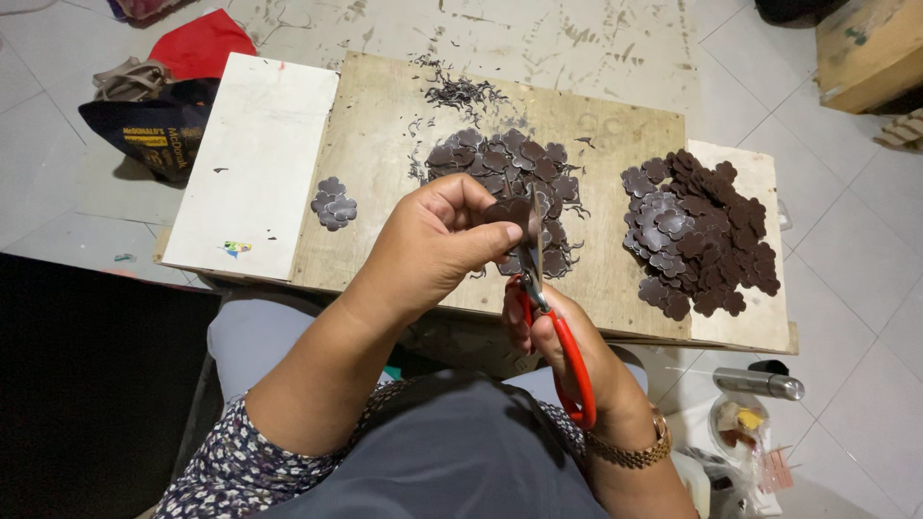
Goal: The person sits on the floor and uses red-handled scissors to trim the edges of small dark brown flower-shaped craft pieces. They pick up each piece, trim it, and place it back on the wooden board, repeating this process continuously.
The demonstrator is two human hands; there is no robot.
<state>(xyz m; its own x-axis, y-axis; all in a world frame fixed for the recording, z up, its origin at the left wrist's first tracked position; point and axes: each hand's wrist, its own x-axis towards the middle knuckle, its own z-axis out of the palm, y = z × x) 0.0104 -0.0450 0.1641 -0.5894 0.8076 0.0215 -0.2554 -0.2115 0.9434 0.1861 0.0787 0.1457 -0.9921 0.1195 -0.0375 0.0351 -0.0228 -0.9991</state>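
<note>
Head view: brown flower cutout [507, 210] is pinched by left hand [433, 245]; red-handled scissors [553, 327] are gripped by right hand [567, 351] above counter [385, 125].

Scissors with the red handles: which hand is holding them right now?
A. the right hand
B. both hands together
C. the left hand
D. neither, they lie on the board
A: the right hand has its fingers through the red handles of the scissors, while the left hand pinches a dark flower-shaped piece at the blades above the wooden board.
</note>
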